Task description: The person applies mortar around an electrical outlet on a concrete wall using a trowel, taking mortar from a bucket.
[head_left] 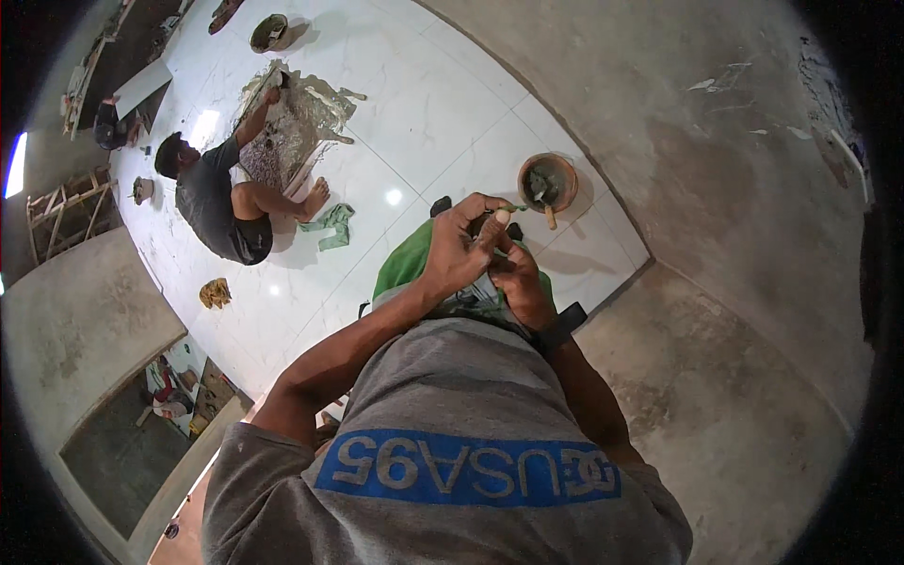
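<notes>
In front of my waist my two hands meet. My left hand (461, 247) is pinched at thumb and fingertips, and a thin greenish bit (514, 208) shows at its tips. Close against it, my right hand (524, 282) has its fingers curled. Whatever lies between the fingers is too small to make out. A dark band (562, 325) circles my right wrist. Green cloth (405, 259) covers my legs beneath the hands. Just beyond them stands a round brown bowl (571, 185) holding grey material and a tool with a wooden handle (551, 218).
Bare grey walls (678, 169) bound the white tiled floor (414, 122) on the right. A co-worker (212, 193) sits at the left beside wet grey mortar (306, 118). Nearby are a green cloth (331, 224), a brown crumpled cloth (215, 293) and a bucket (257, 40). Another person (111, 127) is farther off.
</notes>
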{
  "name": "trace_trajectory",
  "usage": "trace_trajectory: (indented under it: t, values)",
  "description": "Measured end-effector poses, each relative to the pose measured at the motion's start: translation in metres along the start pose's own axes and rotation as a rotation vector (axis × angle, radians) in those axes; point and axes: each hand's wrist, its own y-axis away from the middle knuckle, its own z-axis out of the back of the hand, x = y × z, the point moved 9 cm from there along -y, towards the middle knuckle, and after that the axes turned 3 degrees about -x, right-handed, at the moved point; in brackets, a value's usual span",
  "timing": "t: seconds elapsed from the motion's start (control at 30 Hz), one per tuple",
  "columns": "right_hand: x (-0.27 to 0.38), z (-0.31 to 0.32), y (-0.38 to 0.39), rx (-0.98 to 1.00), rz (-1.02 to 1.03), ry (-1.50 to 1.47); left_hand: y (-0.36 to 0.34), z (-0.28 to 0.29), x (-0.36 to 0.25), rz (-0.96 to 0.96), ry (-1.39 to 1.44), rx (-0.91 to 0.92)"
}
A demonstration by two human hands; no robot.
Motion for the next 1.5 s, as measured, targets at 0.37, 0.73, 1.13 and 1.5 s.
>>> trace_trajectory:
  t: [0.37,0.73,1.13,1.5]
  values:
    - [-0.004,0.02,0.001,-0.025,-0.04,-0.159,-0.002,0.019,-0.027,-0.167,-0.027,-0.128]
    - [-0.027,0.032,-0.009,0.043,0.011,-0.248,0.018,0.035,-0.015,0.01,-0.523,-0.079]
    - [-0.005,0.024,-0.014,-0.093,0.11,0.287,0.036,0.038,-0.015,0.038,-0.541,-0.141]
    - [-0.036,0.036,-0.028,0.001,-0.002,-0.006,0.043,0.039,0.014,0.073,-0.376,-0.123]
